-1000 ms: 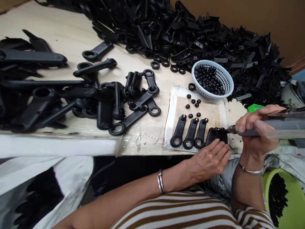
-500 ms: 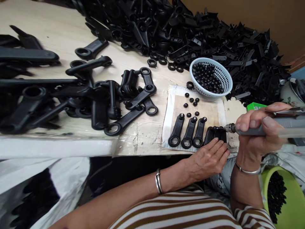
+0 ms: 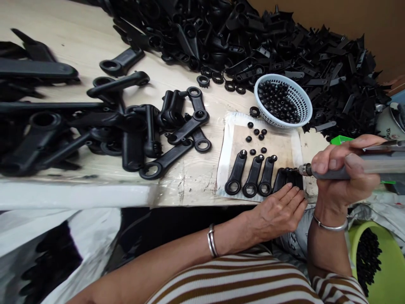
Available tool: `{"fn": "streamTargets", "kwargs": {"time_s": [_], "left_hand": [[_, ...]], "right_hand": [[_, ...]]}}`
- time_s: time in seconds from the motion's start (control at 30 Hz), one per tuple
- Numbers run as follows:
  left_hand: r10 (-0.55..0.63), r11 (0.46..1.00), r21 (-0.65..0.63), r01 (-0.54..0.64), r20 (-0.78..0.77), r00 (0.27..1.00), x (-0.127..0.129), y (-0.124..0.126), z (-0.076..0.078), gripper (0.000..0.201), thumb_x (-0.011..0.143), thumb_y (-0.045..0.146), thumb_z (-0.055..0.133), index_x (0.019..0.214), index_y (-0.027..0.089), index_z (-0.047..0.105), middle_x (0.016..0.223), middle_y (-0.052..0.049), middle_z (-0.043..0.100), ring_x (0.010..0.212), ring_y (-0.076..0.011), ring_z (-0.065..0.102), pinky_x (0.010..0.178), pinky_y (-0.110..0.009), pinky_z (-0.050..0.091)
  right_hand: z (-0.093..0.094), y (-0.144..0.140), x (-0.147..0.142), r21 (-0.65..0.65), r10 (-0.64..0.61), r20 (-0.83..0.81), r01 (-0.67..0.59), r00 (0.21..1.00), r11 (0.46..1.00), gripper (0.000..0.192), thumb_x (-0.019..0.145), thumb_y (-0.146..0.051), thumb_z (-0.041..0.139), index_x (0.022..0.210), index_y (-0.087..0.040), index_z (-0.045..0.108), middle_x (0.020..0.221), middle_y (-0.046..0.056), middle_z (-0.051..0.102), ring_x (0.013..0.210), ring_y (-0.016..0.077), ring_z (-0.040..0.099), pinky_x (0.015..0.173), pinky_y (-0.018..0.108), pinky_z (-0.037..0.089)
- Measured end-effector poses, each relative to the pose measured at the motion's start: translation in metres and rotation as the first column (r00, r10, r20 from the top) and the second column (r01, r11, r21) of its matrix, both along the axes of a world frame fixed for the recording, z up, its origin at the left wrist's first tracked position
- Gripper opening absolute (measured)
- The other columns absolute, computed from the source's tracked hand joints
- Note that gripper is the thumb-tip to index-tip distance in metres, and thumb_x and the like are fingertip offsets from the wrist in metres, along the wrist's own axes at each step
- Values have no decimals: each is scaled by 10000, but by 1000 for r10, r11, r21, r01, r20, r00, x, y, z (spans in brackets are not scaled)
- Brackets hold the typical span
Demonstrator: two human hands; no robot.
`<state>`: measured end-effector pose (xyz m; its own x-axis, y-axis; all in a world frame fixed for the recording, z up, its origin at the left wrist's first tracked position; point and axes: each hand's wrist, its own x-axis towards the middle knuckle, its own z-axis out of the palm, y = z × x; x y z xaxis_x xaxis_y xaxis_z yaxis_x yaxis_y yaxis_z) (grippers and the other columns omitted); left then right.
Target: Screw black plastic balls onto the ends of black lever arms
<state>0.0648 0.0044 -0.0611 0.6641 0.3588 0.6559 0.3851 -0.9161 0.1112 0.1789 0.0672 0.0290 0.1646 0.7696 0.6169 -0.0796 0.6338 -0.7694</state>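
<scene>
My right hand (image 3: pixel 343 171) grips a grey power screwdriver (image 3: pixel 354 166) whose tip touches the top of a row of black plastic arms (image 3: pixel 289 178) lined up on a white pad (image 3: pixel 228 147). My left hand (image 3: pixel 280 209) lies flat with fingers spread, pressing down on the lower ends of those arms at the table edge. Three more black arms (image 3: pixel 251 175) lie side by side on the pad to the left, each with a small cap at its top. Several loose black caps (image 3: pixel 256 137) are scattered above them.
A white basket (image 3: pixel 302 101) full of black caps stands behind the pad. A large heap of black plastic parts (image 3: pixel 259 46) fills the back of the table, and more arms (image 3: pixel 133 126) lie at the left. A green tub (image 3: pixel 387 270) of black pieces sits low at the right.
Almost nothing has moved. Both hands keep their places on the row of arms; the view has shifted slightly.
</scene>
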Motion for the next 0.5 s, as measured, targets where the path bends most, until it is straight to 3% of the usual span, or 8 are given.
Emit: {"fn": "streamTargets", "kwargs": {"time_s": [0.33, 0.5], "left_hand": [[16, 1000, 0, -16, 56, 998, 2, 0, -1, 280, 951, 121, 435, 1092, 87, 675, 1152, -117, 707, 1098, -209, 664, 1050, -368, 482], [31, 1000, -7, -30, 93, 995, 5, 0, -3, 251, 940, 127, 467, 1061, 91, 684, 1132, -113, 715, 1090, -208, 667, 1039, -364, 489]], "right_hand": [[0, 1, -10, -8, -12, 24, 12, 1000, 1000, 141, 727, -146, 699, 807, -228, 617, 487, -94, 499, 338, 93, 455, 296, 219, 397], [-4, 2, -13, -19, 58, 42, -57, 997, 998, 173, 694, -163, 738, 766, -242, 601, 512, -87, 537, 325, 95, 431, 270, 234, 367]]}}
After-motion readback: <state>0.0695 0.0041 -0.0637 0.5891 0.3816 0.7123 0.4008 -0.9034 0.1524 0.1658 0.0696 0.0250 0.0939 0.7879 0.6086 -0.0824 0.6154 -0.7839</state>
